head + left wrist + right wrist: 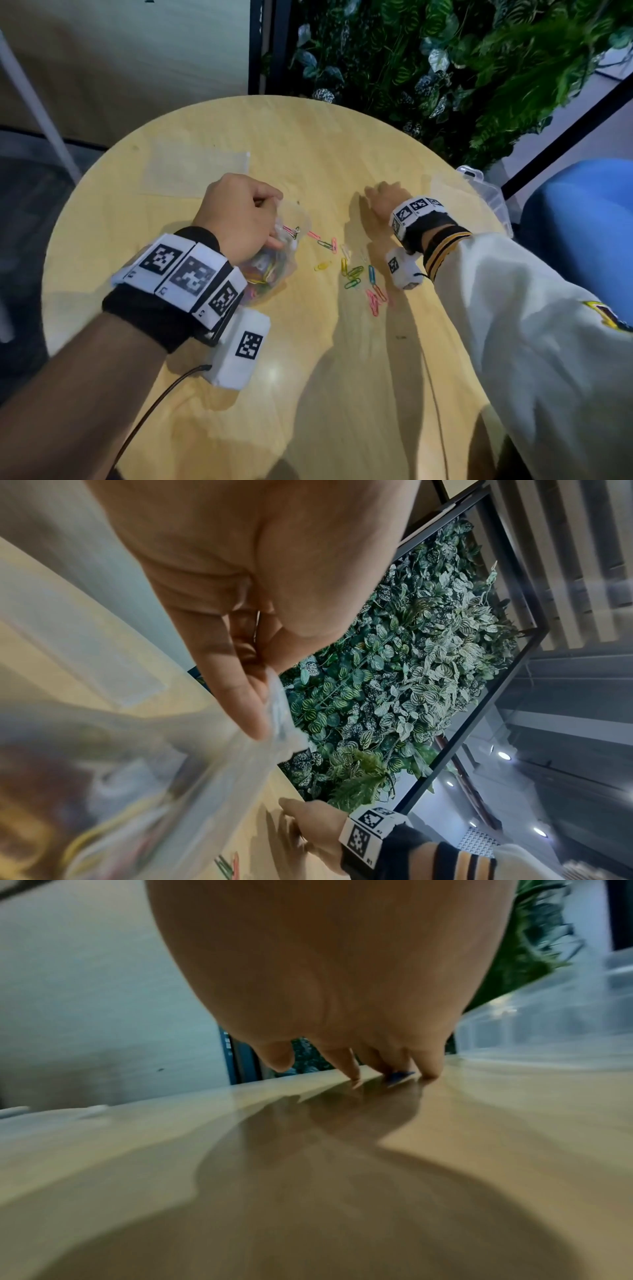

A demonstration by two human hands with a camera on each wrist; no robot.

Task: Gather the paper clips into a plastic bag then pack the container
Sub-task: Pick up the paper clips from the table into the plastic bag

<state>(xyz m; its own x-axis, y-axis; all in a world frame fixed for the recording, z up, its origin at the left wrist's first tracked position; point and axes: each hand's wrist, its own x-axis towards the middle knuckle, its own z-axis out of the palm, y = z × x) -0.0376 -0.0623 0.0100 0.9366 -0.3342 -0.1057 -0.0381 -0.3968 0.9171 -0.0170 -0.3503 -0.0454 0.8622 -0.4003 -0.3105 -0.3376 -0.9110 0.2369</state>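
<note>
My left hand [253, 219] grips the mouth of a clear plastic bag [274, 267] that holds several coloured paper clips and rests on the round wooden table [308, 377]. In the left wrist view the thumb and fingers [246, 696] pinch the bag's rim [281, 723]. Several loose paper clips [352, 270] lie scattered between my hands. My right hand [378, 197] reaches to the far right, its fingertips [352, 1070] down on the table, pressing a blue clip [399, 1075]. The thumb stands apart from them.
A clear plastic container [486, 195] sits at the table's right edge, just beyond my right hand. A second flat plastic bag [195, 171] lies at the back left. A plant wall [445, 68] rises behind the table, and a blue seat [582, 222] stands at right.
</note>
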